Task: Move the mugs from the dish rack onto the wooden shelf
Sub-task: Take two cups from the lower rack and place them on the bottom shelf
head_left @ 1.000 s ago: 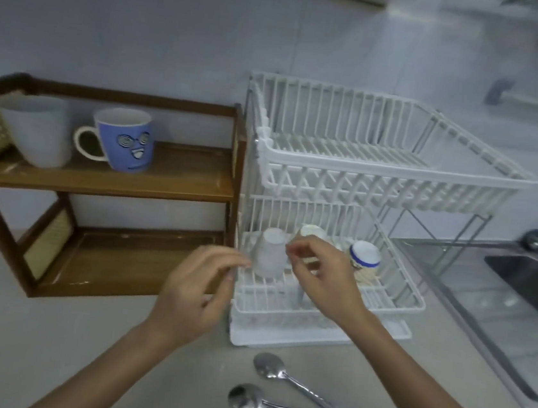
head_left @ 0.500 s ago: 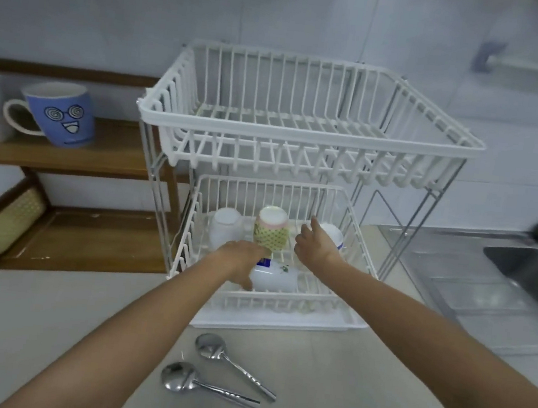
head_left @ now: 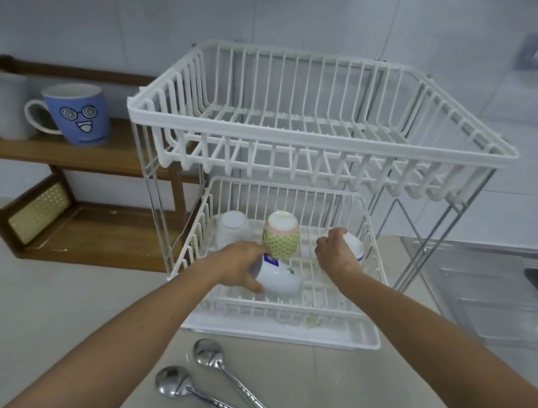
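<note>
Head view: since a moment ago the left hand (head_left: 240, 266) has closed its grip on the tipped white mug (head_left: 281, 277) in the dish rack (head_left: 289, 249) lower tier, and the right hand (head_left: 334, 253) grips the blue-rimmed mug (head_left: 355, 245), so both are ready to lift toward the wooden shelf (head_left: 75, 156).

Four mugs sit in the dish rack's (head_left: 283, 306) lower tier: a white printed mug (head_left: 281, 277) on its side, an inverted green-patterned mug (head_left: 281, 235), a frosted one (head_left: 233, 226), a blue-banded one (head_left: 355, 245). A blue face mug (head_left: 78, 113) stands on the wooden shelf (head_left: 65, 155).
</note>
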The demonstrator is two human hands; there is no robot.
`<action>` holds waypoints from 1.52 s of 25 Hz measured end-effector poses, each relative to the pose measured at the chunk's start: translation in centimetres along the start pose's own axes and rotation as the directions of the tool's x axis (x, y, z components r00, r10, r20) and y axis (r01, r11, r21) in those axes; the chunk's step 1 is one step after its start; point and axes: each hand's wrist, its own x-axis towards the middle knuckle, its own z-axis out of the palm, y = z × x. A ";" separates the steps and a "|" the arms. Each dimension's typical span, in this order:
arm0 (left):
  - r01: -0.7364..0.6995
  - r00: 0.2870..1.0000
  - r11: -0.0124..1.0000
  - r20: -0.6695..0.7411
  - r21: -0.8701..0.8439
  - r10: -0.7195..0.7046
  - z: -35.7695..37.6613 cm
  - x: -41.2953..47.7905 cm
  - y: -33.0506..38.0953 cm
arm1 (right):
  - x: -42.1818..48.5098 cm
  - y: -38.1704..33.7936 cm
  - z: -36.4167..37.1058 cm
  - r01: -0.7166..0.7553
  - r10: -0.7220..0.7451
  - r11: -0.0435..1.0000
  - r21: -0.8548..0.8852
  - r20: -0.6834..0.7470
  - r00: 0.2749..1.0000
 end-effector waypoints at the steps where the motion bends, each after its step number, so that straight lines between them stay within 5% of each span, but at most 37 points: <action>1: -0.002 0.999 0.999 -0.049 -0.050 0.000 -0.4 -0.4 0.0 | -0.1 0.4 -0.1 -0.017 0.017 0.999 0.045 0.007 1.000; 4: -0.049 0.971 0.978 -0.241 -0.201 -0.001 -1.5 -2.2 0.6 | -1.5 2.5 -0.7 -0.229 0.212 0.836 0.498 0.092 0.973; 6: -0.098 0.933 0.943 -0.358 -0.317 -0.024 -2.0 -4.1 1.2 | -3.2 4.0 -0.8 -0.332 0.309 0.468 0.819 0.200 0.930; 8: -0.163 0.902 0.871 -0.428 -0.463 -0.059 -2.4 -6.7 1.7 | -5.4 4.8 -1.3 -0.327 0.340 0.008 0.945 0.305 0.890; 12: -0.262 0.888 0.682 -0.447 -0.683 -0.107 -3.1 -12.6 0.7 | -8.6 3.5 -3.3 -0.010 0.286 -0.612 0.791 0.233 0.929; 15: -0.249 0.873 0.690 -0.465 -0.679 -0.143 -3.8 -17.5 -1.9 | -10.1 1.4 -6.9 0.194 0.230 -0.844 0.500 0.010 0.973; 19: -0.125 0.854 0.780 -0.467 -0.614 -0.231 -5.2 -22.5 -7.6 | -10.5 -1.0 -13.8 0.298 0.216 -0.872 0.388 -0.241 0.946; 23: 0.102 0.725 0.835 -0.534 -0.541 -0.434 -7.1 -24.6 -15.8 | -9.1 -5.7 -22.8 0.299 0.160 -0.838 0.456 -0.318 0.935; 29: 0.452 0.653 0.830 -0.514 -0.325 -0.557 -9.8 -24.9 -26.8 | -1.1 -10.3 -33.8 0.179 0.192 -0.737 0.652 -0.052 0.980; 38: 0.481 0.659 0.801 -0.457 -0.356 -0.598 -11.1 -19.9 -33.9 | 15.1 -10.5 -40.5 0.011 0.237 -0.544 0.839 0.141 0.961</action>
